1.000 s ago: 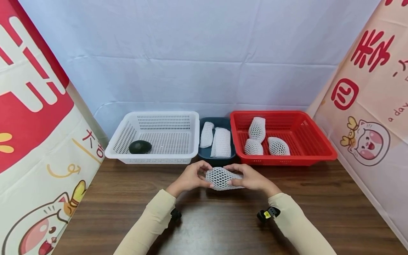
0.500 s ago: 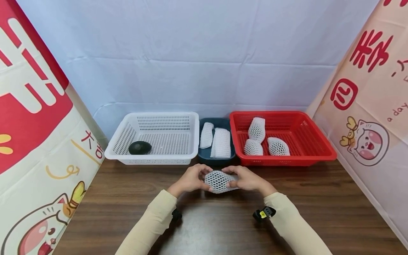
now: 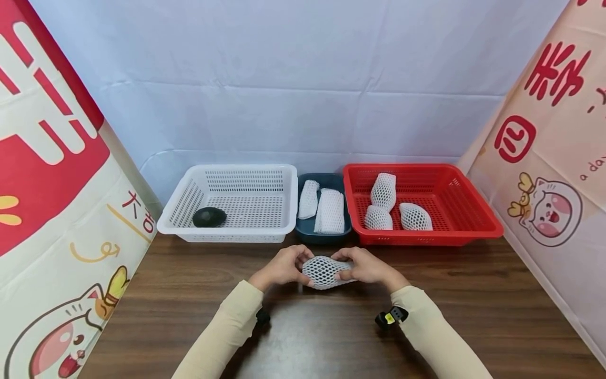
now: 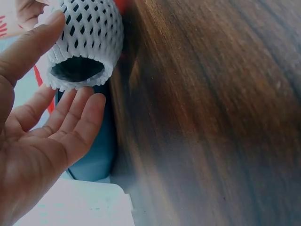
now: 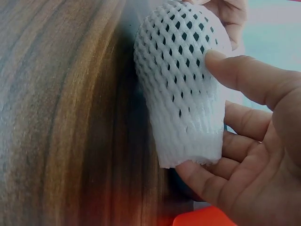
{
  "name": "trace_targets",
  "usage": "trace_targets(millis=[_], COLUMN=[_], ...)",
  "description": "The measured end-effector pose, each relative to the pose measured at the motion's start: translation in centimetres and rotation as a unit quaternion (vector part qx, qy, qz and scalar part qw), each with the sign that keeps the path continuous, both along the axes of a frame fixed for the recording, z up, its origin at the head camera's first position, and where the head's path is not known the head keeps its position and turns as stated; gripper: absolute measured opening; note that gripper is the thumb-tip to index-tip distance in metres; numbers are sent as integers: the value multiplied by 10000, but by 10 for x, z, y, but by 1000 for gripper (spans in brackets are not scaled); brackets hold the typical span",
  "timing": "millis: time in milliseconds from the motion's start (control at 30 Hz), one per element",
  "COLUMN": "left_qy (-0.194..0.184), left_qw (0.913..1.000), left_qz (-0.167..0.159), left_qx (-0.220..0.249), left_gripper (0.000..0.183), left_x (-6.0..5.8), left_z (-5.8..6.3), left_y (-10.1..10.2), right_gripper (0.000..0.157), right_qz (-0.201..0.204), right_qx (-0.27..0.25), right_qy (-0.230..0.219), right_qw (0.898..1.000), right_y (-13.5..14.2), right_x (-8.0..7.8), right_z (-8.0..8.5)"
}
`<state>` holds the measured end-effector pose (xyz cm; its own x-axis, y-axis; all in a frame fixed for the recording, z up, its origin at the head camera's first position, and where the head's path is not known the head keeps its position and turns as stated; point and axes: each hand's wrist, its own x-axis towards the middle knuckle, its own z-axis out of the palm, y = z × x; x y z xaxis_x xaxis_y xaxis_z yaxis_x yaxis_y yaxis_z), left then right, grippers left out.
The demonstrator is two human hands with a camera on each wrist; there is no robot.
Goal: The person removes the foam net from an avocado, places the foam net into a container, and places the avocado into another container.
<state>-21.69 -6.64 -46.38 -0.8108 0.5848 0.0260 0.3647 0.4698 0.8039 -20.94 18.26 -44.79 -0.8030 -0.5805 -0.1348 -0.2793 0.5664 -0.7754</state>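
Above the table in the head view, both hands hold a white foam net sleeve [image 3: 324, 272] by its two ends. A dark, rounded thing fills it; its dark end [image 4: 77, 69] shows in the sleeve's mouth in the left wrist view. My left hand [image 3: 283, 266] has its thumb and fingertips at that mouth. With its thumb on the mesh and fingers behind, my right hand [image 5: 254, 136] grips the narrower, tapering end. A dark green avocado [image 3: 209, 217] lies in the white basket [image 3: 227, 231] at the left.
Foam sleeves [image 3: 330, 211] lie flat in a dark blue bin [image 3: 314, 239] between the baskets. The red basket [image 3: 426, 238] at right holds three net-covered pieces, one of them a rounded bundle [image 3: 415, 217]. All three containers stand along the back of the wooden table [image 3: 322, 337].
Compared with a second ago, the sleeve sits slightly lower and nearer me. My right hand has shifted a little left along it, and both hands keep their hold.
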Motion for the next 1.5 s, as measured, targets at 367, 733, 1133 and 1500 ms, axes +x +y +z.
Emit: trace_targets(millis=[367, 733, 1133, 1500], left_qy=[97, -76, -252, -188], left_qw=[9997, 9996, 9994, 9995], left_qz=[-93, -243, -253, -203], left_qx=[-215, -115, -17, -121], left_gripper=[61, 54, 54, 53], left_x=[0, -1, 0, 1], left_z=[4, 1, 4, 4], left_y=[0, 0, -2, -3], right_gripper=[42, 38, 14, 15], right_qz=[53, -64, -441, -289], right_qx=[42, -342, -805, -670], right_qy=[27, 283, 100, 16], right_qw=[10000, 9990, 9957, 9973], right_y=[3, 16, 44, 40], right_x=[-1, 2, 7, 7], right_z=[2, 4, -4, -10])
